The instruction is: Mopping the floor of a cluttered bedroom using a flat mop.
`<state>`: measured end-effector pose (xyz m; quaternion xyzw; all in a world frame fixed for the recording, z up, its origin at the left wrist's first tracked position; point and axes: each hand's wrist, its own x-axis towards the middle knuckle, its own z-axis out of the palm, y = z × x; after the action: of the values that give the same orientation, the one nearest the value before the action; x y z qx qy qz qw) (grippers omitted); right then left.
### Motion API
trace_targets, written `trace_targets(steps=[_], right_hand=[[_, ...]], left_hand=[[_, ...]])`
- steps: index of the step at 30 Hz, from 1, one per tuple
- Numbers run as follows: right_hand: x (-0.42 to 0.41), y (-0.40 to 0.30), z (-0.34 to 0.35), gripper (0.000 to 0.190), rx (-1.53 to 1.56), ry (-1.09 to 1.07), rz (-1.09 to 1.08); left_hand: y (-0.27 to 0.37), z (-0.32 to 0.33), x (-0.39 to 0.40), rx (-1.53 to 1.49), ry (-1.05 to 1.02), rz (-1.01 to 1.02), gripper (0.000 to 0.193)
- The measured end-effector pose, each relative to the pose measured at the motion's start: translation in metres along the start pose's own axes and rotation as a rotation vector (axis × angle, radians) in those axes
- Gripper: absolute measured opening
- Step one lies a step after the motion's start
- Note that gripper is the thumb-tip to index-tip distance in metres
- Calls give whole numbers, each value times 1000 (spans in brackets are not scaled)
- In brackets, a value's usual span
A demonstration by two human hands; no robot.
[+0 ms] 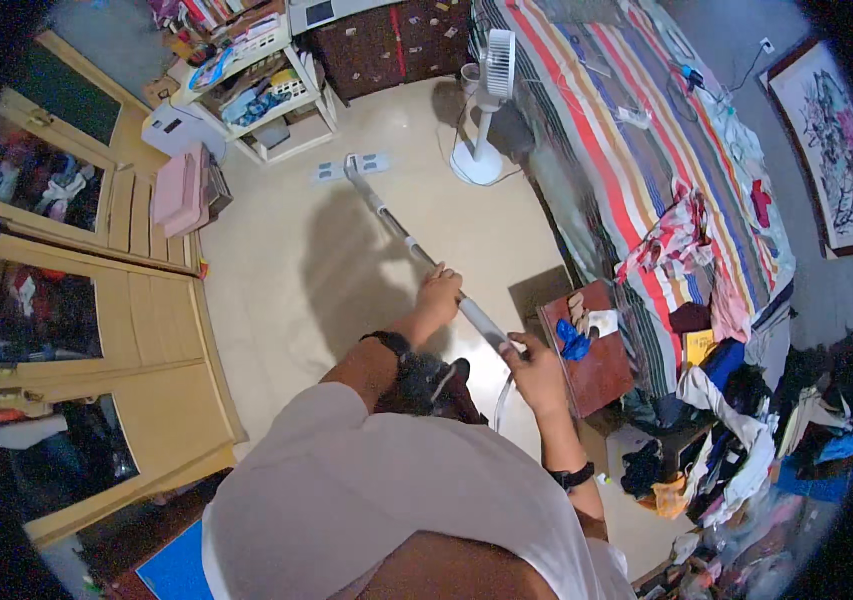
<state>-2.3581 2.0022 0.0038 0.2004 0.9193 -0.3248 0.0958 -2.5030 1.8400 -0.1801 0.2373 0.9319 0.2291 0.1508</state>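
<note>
My left hand [440,295] is closed around the middle of the long pole of a flat floor mop [396,227]. Nearer my body, my right hand [535,367] grips the grey upper end of the same pole. The pole runs away from me, up and to the left in view. Its flat, pale rectangular head [332,169], with darker patches, lies on the beige floor before the white shelf unit. A thin cord or strap hangs below my right hand. Dark bands are on both wrists.
A white pedestal fan [482,154] stands beside the bed [599,150] with a striped cover. On the left are wooden cabinets [160,322], a pink case [182,187] and the white shelf unit [276,154]. A reddish-brown small table [599,382] and heaped clothes [741,450] stand right.
</note>
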Motion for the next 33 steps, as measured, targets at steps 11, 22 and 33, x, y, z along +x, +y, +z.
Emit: trace_targets(steps=[11,22,33], right_hand=[[-16,-68,-36,56,1019,-668,523],[23,-172,56,66,862,-621,238],[-54,-202,-30,67,791,-289,423]], left_hand=[[-24,-56,-20,-70,53,264,14],[-181,-118,15,-352,249,310,37],[-119,-82,33,-230,-129,280,28]])
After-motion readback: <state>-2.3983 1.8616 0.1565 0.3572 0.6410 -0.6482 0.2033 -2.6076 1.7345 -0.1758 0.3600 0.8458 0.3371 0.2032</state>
